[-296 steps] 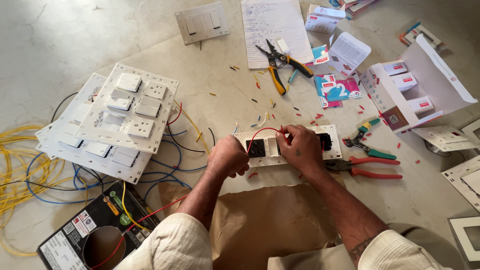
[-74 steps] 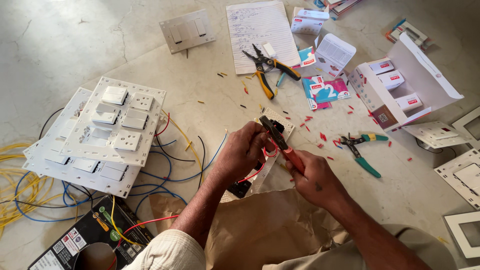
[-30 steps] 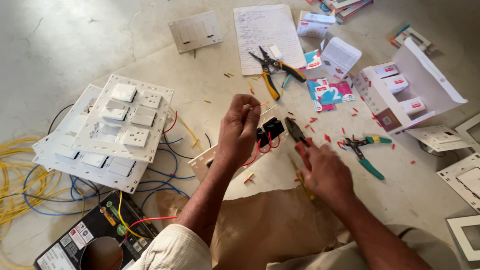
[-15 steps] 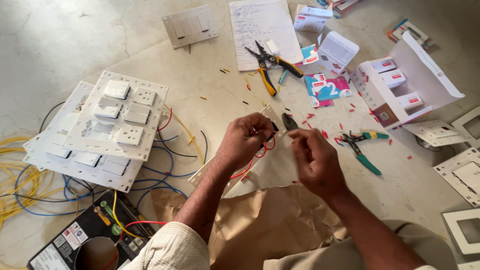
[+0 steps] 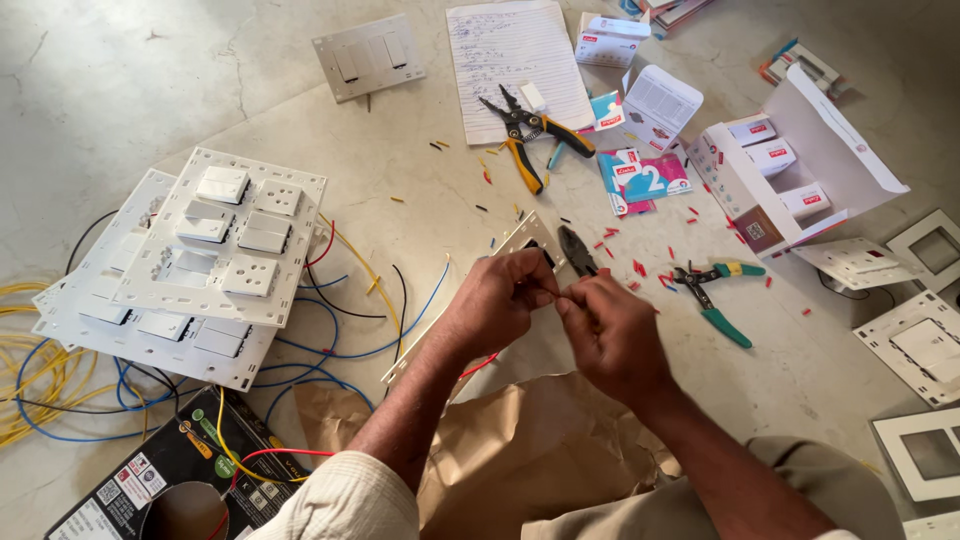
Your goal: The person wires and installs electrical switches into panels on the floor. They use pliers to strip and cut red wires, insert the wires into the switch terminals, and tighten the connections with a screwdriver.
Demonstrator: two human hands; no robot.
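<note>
My left hand [image 5: 497, 303] grips a white switch plate [image 5: 523, 236] that stands tilted on its long edge above the floor. My right hand [image 5: 612, 335] holds dark pliers [image 5: 576, 251] whose jaws point up beside the plate. The fingertips of both hands meet at the plate's near side. A red wire [image 5: 481, 365] hangs below the left wrist. What the fingertips pinch is hidden.
A stack of white switch boards [image 5: 205, 262] with blue, yellow and black wires lies left. Yellow-handled pliers [image 5: 527, 137], green-handled cutters [image 5: 715, 300], a written sheet [image 5: 515, 55], small boxes [image 5: 790, 165] and red wire scraps lie ahead. Brown paper [image 5: 520, 455] covers my lap.
My hands have drawn together until the fingertips touch. The switch plate has risen and tilted more on edge, and the pliers have stayed in my right hand.
</note>
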